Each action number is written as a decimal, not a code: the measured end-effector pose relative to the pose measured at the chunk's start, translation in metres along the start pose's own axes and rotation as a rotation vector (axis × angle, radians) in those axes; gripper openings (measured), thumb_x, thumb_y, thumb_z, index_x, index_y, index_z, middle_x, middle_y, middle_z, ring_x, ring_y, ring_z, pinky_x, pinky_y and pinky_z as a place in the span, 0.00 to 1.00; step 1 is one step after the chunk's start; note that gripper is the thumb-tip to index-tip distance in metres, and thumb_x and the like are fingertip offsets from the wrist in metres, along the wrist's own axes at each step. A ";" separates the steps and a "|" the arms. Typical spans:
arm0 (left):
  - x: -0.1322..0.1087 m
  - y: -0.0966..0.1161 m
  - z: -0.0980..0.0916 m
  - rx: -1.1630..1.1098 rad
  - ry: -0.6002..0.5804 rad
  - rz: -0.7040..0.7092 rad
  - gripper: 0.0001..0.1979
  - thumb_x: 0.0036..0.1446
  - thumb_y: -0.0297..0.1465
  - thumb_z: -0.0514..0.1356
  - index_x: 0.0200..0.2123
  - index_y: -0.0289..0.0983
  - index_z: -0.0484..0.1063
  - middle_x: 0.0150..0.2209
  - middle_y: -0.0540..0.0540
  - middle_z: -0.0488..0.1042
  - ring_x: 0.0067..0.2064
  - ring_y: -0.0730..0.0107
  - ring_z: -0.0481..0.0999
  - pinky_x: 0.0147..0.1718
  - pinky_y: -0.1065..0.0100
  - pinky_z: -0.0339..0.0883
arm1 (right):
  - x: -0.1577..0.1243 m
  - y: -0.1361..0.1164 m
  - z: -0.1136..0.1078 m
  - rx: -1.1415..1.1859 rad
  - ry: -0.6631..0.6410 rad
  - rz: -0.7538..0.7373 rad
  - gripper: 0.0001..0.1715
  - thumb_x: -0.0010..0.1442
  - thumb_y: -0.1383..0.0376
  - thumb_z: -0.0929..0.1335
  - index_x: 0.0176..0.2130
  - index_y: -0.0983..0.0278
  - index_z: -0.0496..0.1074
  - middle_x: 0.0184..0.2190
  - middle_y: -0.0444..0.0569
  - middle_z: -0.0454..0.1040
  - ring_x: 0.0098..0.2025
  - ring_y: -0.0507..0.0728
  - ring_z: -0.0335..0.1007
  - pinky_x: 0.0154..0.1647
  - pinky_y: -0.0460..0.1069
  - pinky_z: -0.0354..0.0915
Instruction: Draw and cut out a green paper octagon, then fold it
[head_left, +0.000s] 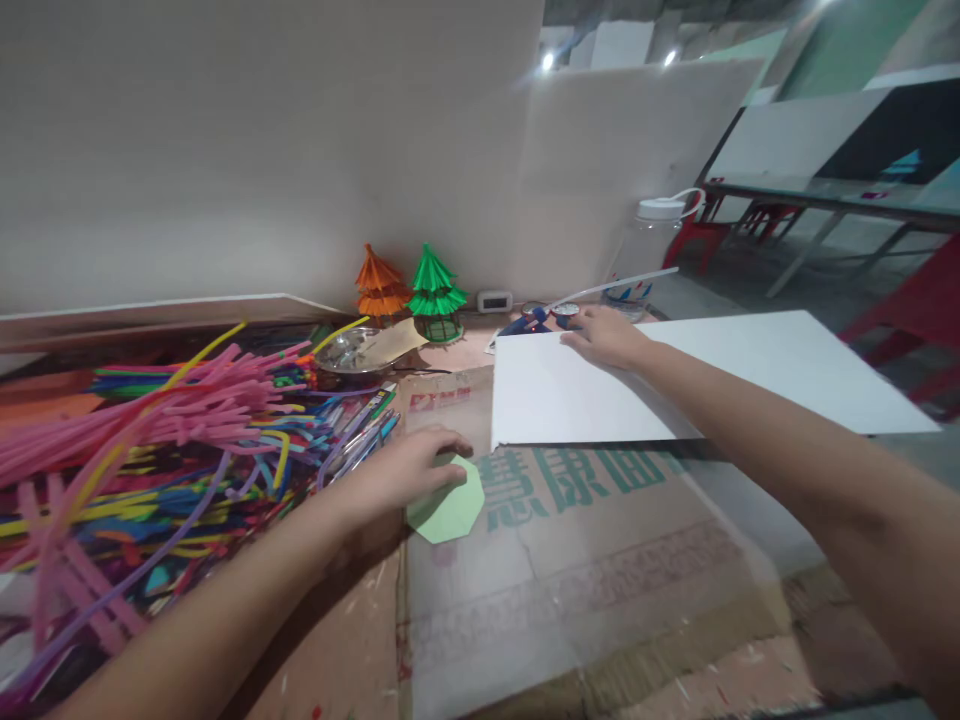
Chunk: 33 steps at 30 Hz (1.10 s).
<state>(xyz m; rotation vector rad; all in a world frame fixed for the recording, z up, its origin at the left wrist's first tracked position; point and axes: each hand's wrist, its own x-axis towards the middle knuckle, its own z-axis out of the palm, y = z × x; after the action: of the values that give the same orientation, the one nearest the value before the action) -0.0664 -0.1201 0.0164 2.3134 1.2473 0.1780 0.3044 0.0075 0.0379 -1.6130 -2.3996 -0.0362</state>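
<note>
My left hand (pixel 420 467) is over a pale green paper octagon (pixel 452 515), its thumb and curled fingers closed at the upper left edge. The octagon lies on a printed brown cardboard sheet (pixel 570 580). My right hand (pixel 609 340) reaches across a white board (pixel 739 370) and grips it at the far edge; the fingertips are partly hidden. Just beyond that hand are a dark blue tool (pixel 525 322), which looks like a glue gun, and a long translucent stick (pixel 615 287).
Many coloured pipe cleaners (pixel 180 420) are heaped at the left, beside pens (pixel 367 435) and a metal bowl (pixel 352 352). Orange (pixel 381 285) and green (pixel 435 290) tiered-roof models stand by the wall. A clear bottle (pixel 641 255) stands at back right; the board overhangs the table there.
</note>
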 end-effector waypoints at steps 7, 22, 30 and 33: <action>-0.034 -0.033 -0.052 0.398 0.187 -0.371 0.10 0.70 0.30 0.58 0.44 0.37 0.79 0.43 0.40 0.82 0.46 0.55 0.82 0.49 0.53 0.74 | -0.040 -0.018 0.007 -0.016 0.152 -0.009 0.25 0.70 0.55 0.60 0.53 0.67 0.75 0.53 0.68 0.73 0.59 0.76 0.67 0.62 0.71 0.60; -0.064 -0.048 -0.041 0.538 0.009 -0.474 0.17 0.69 0.38 0.63 0.56 0.37 0.73 0.55 0.41 0.75 0.50 0.58 0.79 0.49 0.52 0.77 | -0.119 -0.143 0.041 0.307 0.090 -0.575 0.19 0.73 0.62 0.61 0.49 0.68 0.77 0.44 0.60 0.81 0.47 0.64 0.75 0.50 0.60 0.71; -0.065 0.024 -0.027 0.413 0.313 -0.272 0.14 0.67 0.29 0.60 0.55 0.38 0.73 0.48 0.41 0.81 0.46 0.58 0.82 0.45 0.61 0.74 | -0.120 -0.144 0.031 0.628 0.040 -0.367 0.17 0.70 0.61 0.65 0.55 0.63 0.73 0.47 0.57 0.81 0.49 0.62 0.78 0.52 0.59 0.71; -0.051 0.065 -0.002 0.281 0.270 -0.025 0.14 0.67 0.31 0.62 0.55 0.43 0.72 0.49 0.49 0.82 0.45 0.66 0.82 0.44 0.69 0.74 | -0.123 -0.164 0.020 0.944 -0.133 -0.344 0.31 0.68 0.59 0.68 0.66 0.62 0.62 0.54 0.58 0.78 0.49 0.59 0.77 0.50 0.55 0.72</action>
<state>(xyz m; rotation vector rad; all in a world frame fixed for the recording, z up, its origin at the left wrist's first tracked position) -0.0476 -0.1908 0.0559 2.5762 1.5164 0.3346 0.1943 -0.1641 0.0104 -0.7751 -2.1837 0.9958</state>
